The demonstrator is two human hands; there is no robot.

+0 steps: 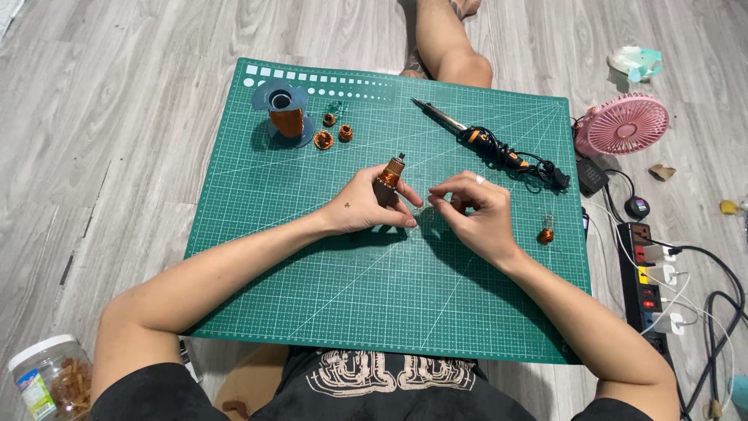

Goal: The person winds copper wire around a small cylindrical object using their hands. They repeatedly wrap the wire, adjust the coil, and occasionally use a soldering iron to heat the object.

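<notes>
Our left hand [365, 206] grips a copper-wound motor rotor [389, 176] | our right hand [474, 209] pinches shut beside it | green cutting mat [374, 296] beneath.

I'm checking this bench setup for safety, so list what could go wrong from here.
1. The soldering iron lies bare on the cutting mat, its tip pointing at the small copper coils; if hot, it could scorch the mat or burn a reaching arm.
2. The left hand holds a small copper-wound part while the right hand pinches something too fine to see beside it; it could slip or snap.
3. Cables tangle around the power strip and may snag.
</notes>
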